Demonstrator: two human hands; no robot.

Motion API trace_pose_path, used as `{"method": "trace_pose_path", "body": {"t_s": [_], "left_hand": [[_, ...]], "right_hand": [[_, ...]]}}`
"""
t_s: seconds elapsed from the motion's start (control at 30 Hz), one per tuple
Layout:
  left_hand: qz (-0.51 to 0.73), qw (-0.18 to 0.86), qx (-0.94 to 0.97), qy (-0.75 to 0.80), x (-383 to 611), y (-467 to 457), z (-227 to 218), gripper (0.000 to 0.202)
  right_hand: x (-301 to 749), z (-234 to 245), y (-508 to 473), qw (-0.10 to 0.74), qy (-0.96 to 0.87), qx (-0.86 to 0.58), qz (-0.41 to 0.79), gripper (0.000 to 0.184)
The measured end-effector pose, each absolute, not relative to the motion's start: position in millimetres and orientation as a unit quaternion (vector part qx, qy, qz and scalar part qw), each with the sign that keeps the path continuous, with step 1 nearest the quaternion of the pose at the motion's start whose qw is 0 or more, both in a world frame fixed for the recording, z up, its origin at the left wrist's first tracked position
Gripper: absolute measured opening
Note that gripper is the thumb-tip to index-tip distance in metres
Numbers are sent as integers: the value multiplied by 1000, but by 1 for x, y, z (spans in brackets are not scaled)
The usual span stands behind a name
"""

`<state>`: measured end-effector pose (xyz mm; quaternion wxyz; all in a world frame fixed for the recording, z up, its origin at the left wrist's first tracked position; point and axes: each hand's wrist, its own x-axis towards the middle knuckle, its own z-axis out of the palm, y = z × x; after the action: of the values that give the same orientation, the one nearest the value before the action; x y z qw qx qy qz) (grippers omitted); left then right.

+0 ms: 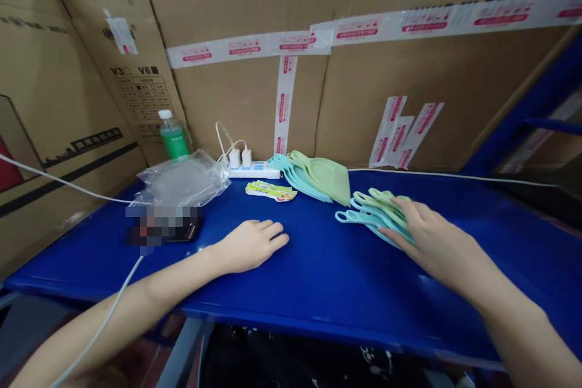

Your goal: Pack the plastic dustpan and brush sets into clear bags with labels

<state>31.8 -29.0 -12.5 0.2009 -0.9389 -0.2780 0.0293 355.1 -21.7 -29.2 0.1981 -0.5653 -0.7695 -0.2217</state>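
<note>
My left hand (pixel 254 245) rests palm-down on the blue table, fingers loosely stretched and holding nothing. At the right, my right hand (pixel 439 236) spans a stack of small plastic dustpans (pixel 375 216), pale green above light blue. Its thumb is at the near side and its fingers are at the far side. The looped handles point left; the wide ends are mostly hidden under my hand. Behind, a second dustpan stack (pixel 325 176) in the same two colours lies fanned out, its handles toward the power strip.
On the blue table (pixel 291 285) lie yellow-green packets (pixel 270 190), a white power strip (pixel 254 171) with two chargers, and a clear plastic bag (pixel 182 179). A green-liquid bottle (pixel 173 136) stands behind the bag. Taped cardboard (pixel 236 97) walls the back; a white cable (pixel 109 309) crosses my left arm.
</note>
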Motion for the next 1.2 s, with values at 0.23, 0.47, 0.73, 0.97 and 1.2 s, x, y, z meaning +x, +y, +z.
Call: {"method": "trace_pose_path", "body": {"t_s": [0.23, 0.47, 0.73, 0.97, 1.2], "left_hand": [[33, 183, -936, -299, 19, -30, -10, 9], [45, 179, -937, -298, 21, -33, -11, 14], [47, 179, -937, -295, 20, -30, -11, 16], [30, 176, -940, -290, 19, -29, -13, 18], [22, 169, -940, -295, 20, -30, -13, 22]], "right_hand": [[345, -31, -15, 201, -749, -577, -257, 45], [343, -15, -14, 163, -745, -586, -274, 39], [336, 1, -12, 138, -755, -609, -201, 26], [345, -7, 4, 168, -806, -536, -187, 27], [340, -2, 11, 203, -828, -504, -139, 27]]}}
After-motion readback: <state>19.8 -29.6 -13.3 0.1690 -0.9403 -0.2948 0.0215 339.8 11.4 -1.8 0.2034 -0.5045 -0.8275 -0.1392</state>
